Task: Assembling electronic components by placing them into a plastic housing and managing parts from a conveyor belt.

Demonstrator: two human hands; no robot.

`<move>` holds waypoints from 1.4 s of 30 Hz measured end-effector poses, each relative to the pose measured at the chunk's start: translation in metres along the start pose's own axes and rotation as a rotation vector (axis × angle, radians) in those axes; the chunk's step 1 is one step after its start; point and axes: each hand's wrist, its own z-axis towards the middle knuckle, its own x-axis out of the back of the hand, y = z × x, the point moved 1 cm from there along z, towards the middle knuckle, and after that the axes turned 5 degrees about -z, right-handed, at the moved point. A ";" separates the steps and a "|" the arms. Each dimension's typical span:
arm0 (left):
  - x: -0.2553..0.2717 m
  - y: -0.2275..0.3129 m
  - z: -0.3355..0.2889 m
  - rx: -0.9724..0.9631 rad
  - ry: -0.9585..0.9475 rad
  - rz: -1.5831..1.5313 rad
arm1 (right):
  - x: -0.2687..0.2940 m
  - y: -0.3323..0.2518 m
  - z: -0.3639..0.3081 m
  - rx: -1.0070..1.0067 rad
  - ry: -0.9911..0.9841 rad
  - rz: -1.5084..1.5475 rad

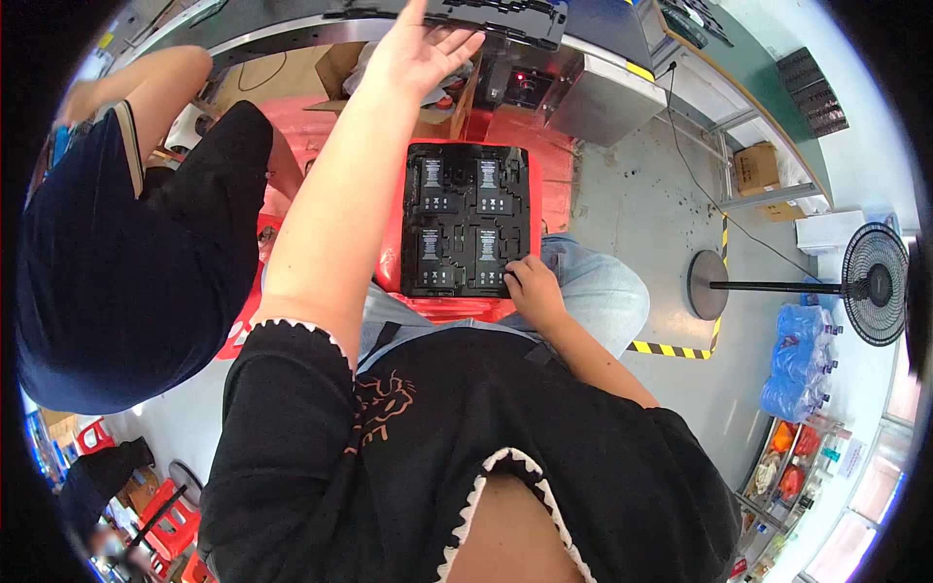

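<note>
A black moulded tray (467,221) lies in front of my lap on a red surface (391,255). Several flat black battery packs (488,245) with pale print sit in its recesses. The fingers of my right hand (533,290) curl over the tray's lower right edge. My left arm reaches far forward to the conveyor-like bench (292,37). There my left hand (420,56) is open, palm turned up and fingers stretched, beside the near edge of another black tray (515,21). Whether its fingertips touch that tray I cannot tell.
A co-worker in dark clothes (126,262) sits close on my left. Under the bench stand a cardboard box (340,73) and a metal cabinet (607,100). To the right are a black standing fan (873,284), a cable (743,228) and blue-wrapped bottles (799,360).
</note>
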 end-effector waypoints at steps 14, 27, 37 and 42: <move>0.211 -0.015 -0.104 0.033 0.182 1.086 | 0.024 0.017 0.026 -0.706 0.321 0.828; 0.269 -0.071 -0.104 -0.257 0.303 1.738 | -0.014 0.058 0.109 -0.667 0.228 0.049; 0.285 -0.060 -0.097 -0.115 0.241 1.591 | -0.028 0.064 0.106 -0.655 0.236 0.091; 0.268 -0.056 -0.097 -0.041 0.205 1.693 | -0.011 0.055 0.107 -0.754 0.092 0.172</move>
